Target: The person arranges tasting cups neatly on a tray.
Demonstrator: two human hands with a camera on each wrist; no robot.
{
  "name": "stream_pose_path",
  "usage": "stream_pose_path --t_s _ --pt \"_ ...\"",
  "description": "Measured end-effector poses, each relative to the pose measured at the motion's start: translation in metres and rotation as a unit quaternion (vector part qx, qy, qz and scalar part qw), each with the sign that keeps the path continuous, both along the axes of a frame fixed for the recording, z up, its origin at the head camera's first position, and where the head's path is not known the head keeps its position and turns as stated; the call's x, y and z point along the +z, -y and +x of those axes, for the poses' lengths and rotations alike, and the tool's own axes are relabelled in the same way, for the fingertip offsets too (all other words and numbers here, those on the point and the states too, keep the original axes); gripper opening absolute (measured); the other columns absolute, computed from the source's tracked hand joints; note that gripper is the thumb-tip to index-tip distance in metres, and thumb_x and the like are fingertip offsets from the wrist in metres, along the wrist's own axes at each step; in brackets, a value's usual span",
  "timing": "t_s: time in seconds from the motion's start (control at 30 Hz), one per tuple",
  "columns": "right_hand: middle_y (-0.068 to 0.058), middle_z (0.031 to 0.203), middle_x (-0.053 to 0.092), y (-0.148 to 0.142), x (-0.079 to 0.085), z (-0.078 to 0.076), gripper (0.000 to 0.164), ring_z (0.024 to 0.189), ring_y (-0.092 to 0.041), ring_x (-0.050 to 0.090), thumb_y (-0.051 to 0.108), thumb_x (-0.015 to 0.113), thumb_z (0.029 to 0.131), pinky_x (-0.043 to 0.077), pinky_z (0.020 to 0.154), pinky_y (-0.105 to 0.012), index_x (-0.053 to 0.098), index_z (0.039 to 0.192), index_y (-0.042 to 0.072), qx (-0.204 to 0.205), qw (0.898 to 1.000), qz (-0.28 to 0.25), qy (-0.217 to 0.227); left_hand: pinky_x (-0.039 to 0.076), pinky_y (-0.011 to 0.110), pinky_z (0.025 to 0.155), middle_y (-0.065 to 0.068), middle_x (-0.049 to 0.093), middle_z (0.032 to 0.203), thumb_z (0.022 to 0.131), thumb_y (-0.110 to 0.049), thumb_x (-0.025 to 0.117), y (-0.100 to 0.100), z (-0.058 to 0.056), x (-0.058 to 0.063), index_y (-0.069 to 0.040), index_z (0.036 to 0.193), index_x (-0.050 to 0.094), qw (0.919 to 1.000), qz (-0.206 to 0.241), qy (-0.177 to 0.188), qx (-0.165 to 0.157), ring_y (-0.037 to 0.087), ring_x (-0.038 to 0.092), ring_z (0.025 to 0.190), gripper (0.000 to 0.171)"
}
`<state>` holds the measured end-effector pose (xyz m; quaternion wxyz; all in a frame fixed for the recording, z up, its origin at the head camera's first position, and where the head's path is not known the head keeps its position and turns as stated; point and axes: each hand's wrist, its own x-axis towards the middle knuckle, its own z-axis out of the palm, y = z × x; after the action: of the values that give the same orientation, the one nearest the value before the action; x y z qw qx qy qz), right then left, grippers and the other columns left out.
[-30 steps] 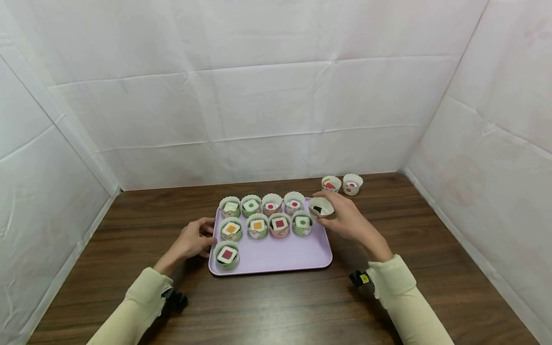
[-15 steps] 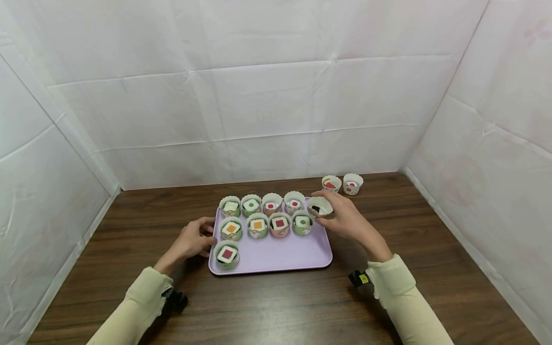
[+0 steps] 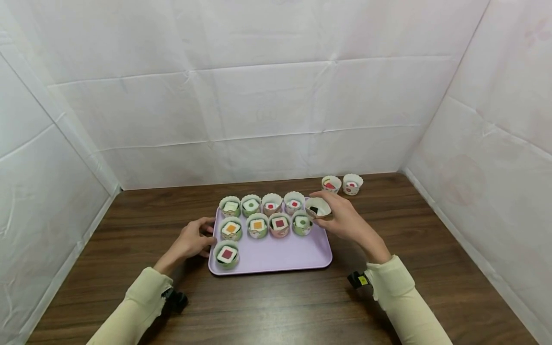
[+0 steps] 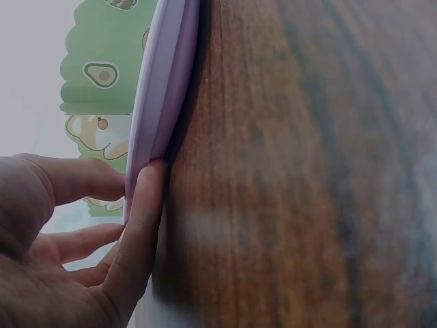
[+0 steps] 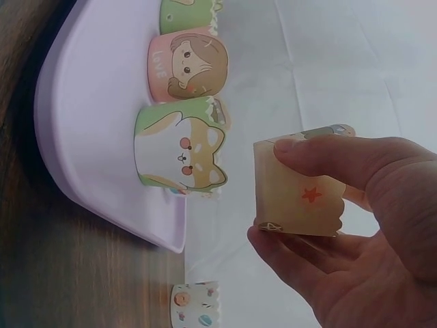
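Observation:
My right hand (image 3: 342,215) pinches a cream paper baking cup (image 3: 318,207) over the back right corner of the lilac tray (image 3: 276,254). In the right wrist view, thumb and fingers grip the sides of this baking cup (image 5: 300,191), raised clear of the tray. A black and white piece lies inside it; its kind cannot be told. My left hand (image 3: 194,239) holds the tray's left rim; the left wrist view shows the fingers (image 4: 140,219) around the rim. Several paper cups, such as a pink one (image 3: 280,226), stand on the tray, holding sushi-like pieces.
Two more filled paper cups, a left one (image 3: 331,184) and a right one (image 3: 352,185), stand on the brown wooden table (image 3: 276,311) behind the tray's right corner. White sheeting (image 3: 258,105) encloses the table at the back and sides.
My right hand has shifted slightly left with the baking cup, further over the tray's back right corner. The left hand and the tray have stayed in place.

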<state>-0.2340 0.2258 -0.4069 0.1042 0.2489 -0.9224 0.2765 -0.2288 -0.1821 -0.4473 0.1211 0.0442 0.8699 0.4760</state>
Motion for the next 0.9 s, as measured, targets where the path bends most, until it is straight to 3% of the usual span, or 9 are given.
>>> stream_pose_path --t_s 0.33,0.53,0.73,0.9 --pt "-0.013 0.143 0.061 0.006 0.003 0.003 0.062 0.131 -0.035 0.058 0.006 0.081 0.085 0.056 0.103 -0.054 0.056 0.142 0.007 0.011 1.0 -0.002 0.008 0.067 0.036 0.062 0.026 0.056 0.126 0.09 0.002 0.065 0.001 0.001 0.0 0.004 0.152 0.043 1.0 -0.002 0.0 0.001 0.018 0.067 0.074 0.066" --pt "-0.013 0.139 0.064 0.01 0.003 0.005 0.062 0.109 -0.028 0.063 0.008 0.081 0.085 0.057 0.084 -0.041 0.055 0.142 0.008 0.022 1.0 0.002 0.012 0.067 0.036 0.062 0.027 0.056 0.126 0.09 0.003 0.064 0.0 0.001 0.0 0.004 0.152 0.043 1.0 -0.001 0.001 0.002 0.018 0.067 0.076 0.066" --pt "-0.014 0.137 0.065 0.012 0.004 0.006 0.061 0.109 -0.027 0.064 0.009 0.081 0.086 0.056 0.086 -0.042 0.056 0.142 0.008 0.022 1.0 0.01 0.007 0.067 0.037 0.062 0.027 0.055 0.126 0.09 0.002 0.065 0.001 0.0 0.001 0.004 0.153 0.042 1.0 0.002 -0.001 -0.003 0.018 0.067 0.077 0.067" --pt "-0.015 0.137 0.064 0.014 0.005 0.007 0.062 0.09 -0.023 0.06 0.009 0.082 0.085 0.052 0.076 -0.035 0.056 0.141 0.008 0.024 1.0 0.01 0.004 0.067 0.036 0.063 0.026 0.055 0.126 0.091 0.002 0.065 0.0 0.0 0.001 0.003 0.153 0.042 1.0 0.003 0.002 -0.002 0.019 0.067 0.078 0.066"
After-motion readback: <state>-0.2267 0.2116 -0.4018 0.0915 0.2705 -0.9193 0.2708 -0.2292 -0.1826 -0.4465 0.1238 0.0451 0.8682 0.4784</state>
